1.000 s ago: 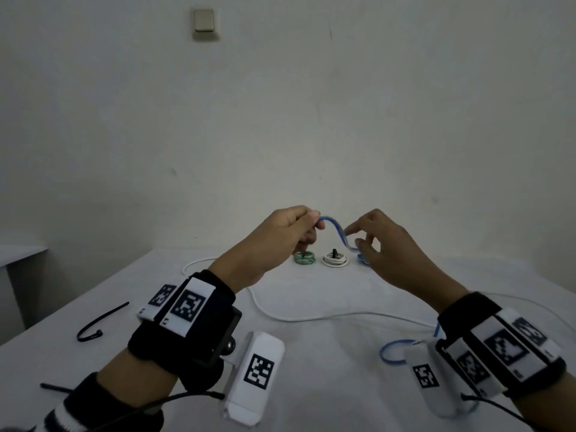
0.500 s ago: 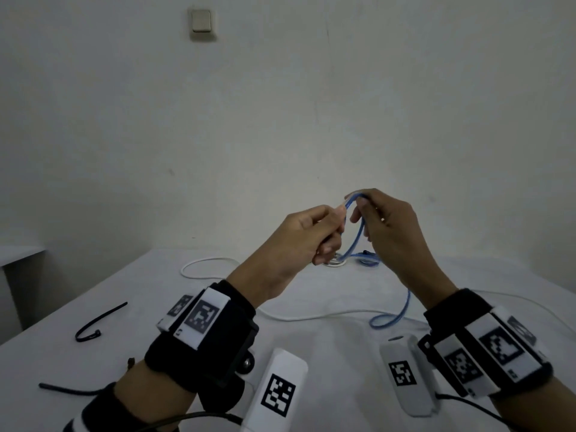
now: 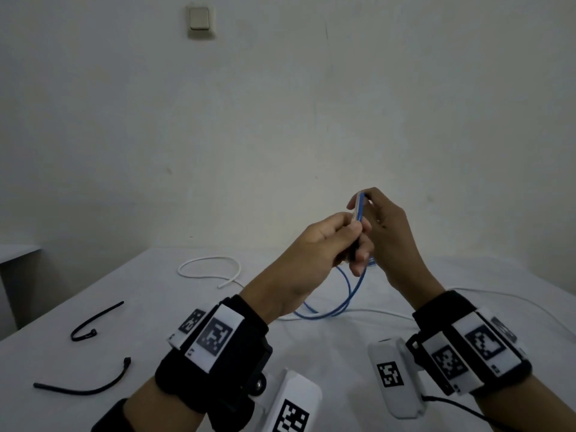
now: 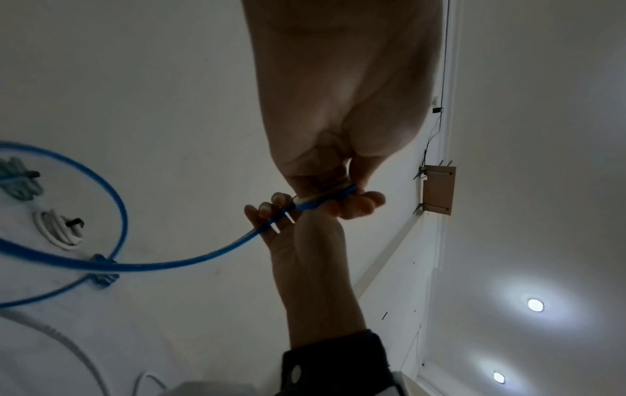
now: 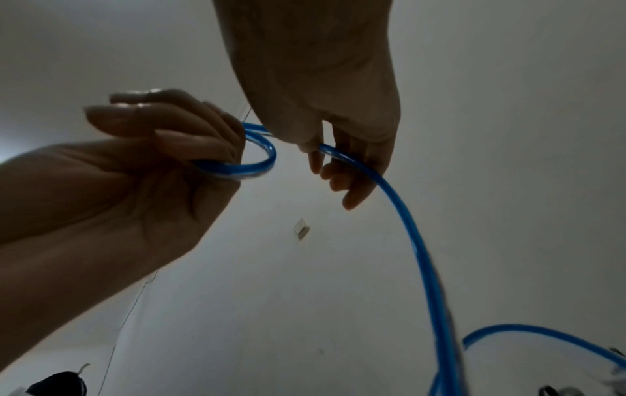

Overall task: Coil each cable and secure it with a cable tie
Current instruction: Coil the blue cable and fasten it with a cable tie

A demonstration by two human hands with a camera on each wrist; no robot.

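Observation:
Both hands are raised above the table (image 3: 156,307) and meet over its middle. My left hand (image 3: 355,235) grips a small loop of the blue cable (image 3: 358,213), curled round the strands; in the right wrist view that loop (image 5: 264,160) sticks out of the left hand (image 5: 220,150). My right hand (image 3: 366,204) pinches the same cable just above, between thumb and fingers (image 5: 315,160). The rest of the blue cable (image 3: 346,297) hangs down onto the table. Two black cable ties (image 3: 90,325) (image 3: 84,388) lie at the left.
A loose white cable (image 3: 208,266) runs across the table behind the hands. In the left wrist view, small tied coils sit at the far side: green (image 4: 17,182), white (image 4: 57,227) and blue (image 4: 101,270). A wall stands close behind the table.
The hands have risen and closed together. The blue cable, stretched between them a second ago, is now folded into a small loop in my left hand, with more of it lifted.

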